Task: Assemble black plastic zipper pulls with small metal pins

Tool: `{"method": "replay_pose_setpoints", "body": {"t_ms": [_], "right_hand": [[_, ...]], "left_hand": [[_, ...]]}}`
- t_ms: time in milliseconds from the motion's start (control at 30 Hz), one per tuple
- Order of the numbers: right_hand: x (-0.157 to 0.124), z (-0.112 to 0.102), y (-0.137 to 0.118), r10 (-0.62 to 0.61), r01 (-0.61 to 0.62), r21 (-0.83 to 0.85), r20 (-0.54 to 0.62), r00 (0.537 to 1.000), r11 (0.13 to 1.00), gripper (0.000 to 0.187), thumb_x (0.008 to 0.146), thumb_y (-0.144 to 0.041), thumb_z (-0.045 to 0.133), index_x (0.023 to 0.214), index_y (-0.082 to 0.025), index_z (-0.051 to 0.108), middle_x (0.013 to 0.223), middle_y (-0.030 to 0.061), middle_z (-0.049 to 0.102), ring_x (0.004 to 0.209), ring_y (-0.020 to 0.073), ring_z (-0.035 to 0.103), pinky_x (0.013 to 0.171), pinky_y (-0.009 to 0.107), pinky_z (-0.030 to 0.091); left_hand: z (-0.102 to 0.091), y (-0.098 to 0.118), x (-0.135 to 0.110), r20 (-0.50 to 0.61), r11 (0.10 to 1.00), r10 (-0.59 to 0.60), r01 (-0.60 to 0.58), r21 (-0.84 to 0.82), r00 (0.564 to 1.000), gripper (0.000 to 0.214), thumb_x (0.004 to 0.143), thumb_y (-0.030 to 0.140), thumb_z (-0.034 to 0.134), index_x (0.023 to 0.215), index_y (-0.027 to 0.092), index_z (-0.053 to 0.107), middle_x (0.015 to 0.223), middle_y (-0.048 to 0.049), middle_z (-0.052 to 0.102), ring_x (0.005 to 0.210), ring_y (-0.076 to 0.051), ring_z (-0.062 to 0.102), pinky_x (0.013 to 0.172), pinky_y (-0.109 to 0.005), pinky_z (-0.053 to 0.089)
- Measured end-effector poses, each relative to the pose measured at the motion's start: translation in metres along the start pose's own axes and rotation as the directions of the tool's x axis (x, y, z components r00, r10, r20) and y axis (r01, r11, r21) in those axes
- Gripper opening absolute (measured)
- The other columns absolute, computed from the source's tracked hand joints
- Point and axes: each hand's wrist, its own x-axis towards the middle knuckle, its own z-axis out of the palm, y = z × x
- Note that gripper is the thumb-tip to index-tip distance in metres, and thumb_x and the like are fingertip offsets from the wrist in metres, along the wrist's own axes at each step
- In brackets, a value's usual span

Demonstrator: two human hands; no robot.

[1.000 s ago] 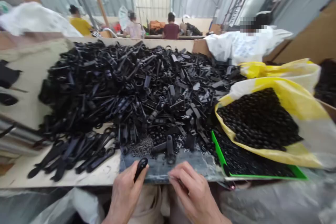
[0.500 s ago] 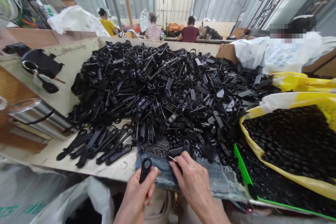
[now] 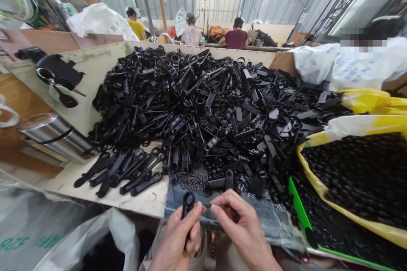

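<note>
My left hand point(image 3: 184, 230) is closed around a black ring-ended plastic part point(image 3: 188, 202), its looped end pointing up above the thumb. Just to the right, my right hand point(image 3: 240, 222) has thumb and forefinger pinched together close to that part; whatever lies between the fingertips is too small to make out. Beyond both hands is a heap of small grey metal pins point(image 3: 194, 177), beside black round beads point(image 3: 214, 169). A blue cloth point(image 3: 273, 224) covers the table edge under the right hand.
A large pile of black plastic parts point(image 3: 178, 106) fills the tray. Several ring-ended pieces point(image 3: 144, 184) lie at left, near a steel flask point(image 3: 57, 135). At right stand a yellow bag of black beads point(image 3: 359, 169) and a green-edged bin point(image 3: 300, 211). People sit further back.
My hands have come closer together, the left moving right with the black part. The thin silvery piece seen at my right fingertips no longer shows. The view has shifted slightly.
</note>
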Motion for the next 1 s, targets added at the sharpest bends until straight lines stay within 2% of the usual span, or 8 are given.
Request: {"method": "replay_pose_setpoints", "body": {"t_ms": [167, 367, 533, 700, 800, 900, 1000], "right_hand": [[-0.002, 0.005, 0.001, 0.080, -0.067, 0.232, -0.048, 0.996, 0.970, 0.028, 0.093, -0.045, 0.068, 0.081, -0.021, 0.077, 0.075, 0.0008, 0.062, 0.063, 0.0149, 0.051, 0.059, 0.024, 0.040], [-0.002, 0.009, 0.010, 0.135, -0.110, 0.339, -0.051, 0.990, 0.934, 0.033, 0.091, -0.051, 0.072, 0.081, -0.020, 0.076, 0.077, 0.0022, 0.065, 0.068, 0.0166, 0.055, 0.063, 0.025, 0.043], [-0.003, 0.010, 0.012, 0.164, -0.129, 0.402, -0.055, 0.985, 0.907, 0.032, 0.090, -0.051, 0.073, 0.082, -0.020, 0.077, 0.078, 0.0033, 0.068, 0.071, 0.0179, 0.059, 0.066, 0.025, 0.046], [-0.005, 0.007, 0.009, 0.132, -0.099, 0.324, -0.081, 0.988, 0.941, 0.031, 0.090, -0.049, 0.072, 0.079, -0.020, 0.077, 0.075, 0.0024, 0.065, 0.067, 0.0162, 0.056, 0.062, 0.024, 0.044], [-0.006, 0.002, 0.006, 0.090, -0.067, 0.230, -0.089, 0.992, 0.971, 0.031, 0.091, -0.047, 0.071, 0.077, -0.020, 0.077, 0.071, 0.0017, 0.063, 0.062, 0.0155, 0.052, 0.058, 0.025, 0.041], [-0.006, -0.004, 0.004, 0.075, -0.065, 0.182, -0.048, 0.996, 0.981, 0.029, 0.092, -0.045, 0.070, 0.078, -0.021, 0.078, 0.071, 0.0016, 0.063, 0.062, 0.0155, 0.052, 0.058, 0.025, 0.041], [-0.008, -0.007, 0.003, 0.076, -0.066, 0.172, -0.049, 0.996, 0.983, 0.027, 0.091, -0.046, 0.071, 0.080, -0.022, 0.079, 0.070, 0.0007, 0.062, 0.061, 0.0151, 0.051, 0.058, 0.025, 0.043]], "left_hand": [[0.009, -0.004, 0.001, 0.076, 0.997, -0.031, 0.036, -0.063, 0.997, 0.063, 0.044, 0.060, 0.099, 0.073, 0.017, 0.064, 0.036, 0.0138, 0.038, 0.030, 0.000, 0.025, 0.036, -0.016, 0.019], [0.014, -0.008, 0.002, 0.102, 0.996, -0.037, 0.045, -0.076, 0.994, 0.064, 0.046, 0.058, 0.099, 0.063, 0.020, 0.051, 0.035, 0.0140, 0.037, 0.030, -0.001, 0.025, 0.035, -0.015, 0.018], [0.015, -0.010, 0.002, 0.127, 0.993, -0.051, 0.064, -0.100, 0.991, 0.060, 0.047, 0.057, 0.099, 0.069, 0.019, 0.058, 0.036, 0.0149, 0.035, 0.030, -0.001, 0.024, 0.035, -0.016, 0.018], [0.017, -0.011, 0.000, 0.120, 0.998, -0.012, 0.020, -0.066, 0.993, 0.062, 0.051, 0.060, 0.097, 0.062, 0.020, 0.050, 0.036, 0.0134, 0.036, 0.031, -0.001, 0.023, 0.036, -0.017, 0.019], [0.018, -0.008, -0.004, 0.092, 0.997, 0.044, -0.049, 0.057, 0.995, 0.062, 0.050, 0.067, 0.094, 0.066, 0.019, 0.057, 0.035, 0.0127, 0.037, 0.032, -0.002, 0.021, 0.037, -0.018, 0.016], [0.018, -0.004, -0.008, 0.065, 0.976, 0.128, -0.137, 0.171, 0.990, 0.060, 0.054, 0.065, 0.093, 0.075, 0.017, 0.064, 0.037, 0.0112, 0.041, 0.037, -0.002, 0.023, 0.041, -0.017, 0.014], [0.020, -0.003, -0.009, 0.068, 0.974, 0.143, -0.153, 0.169, 0.987, 0.057, 0.055, 0.062, 0.094, 0.073, 0.017, 0.064, 0.038, 0.0113, 0.040, 0.038, -0.003, 0.022, 0.041, -0.018, 0.012]]}}
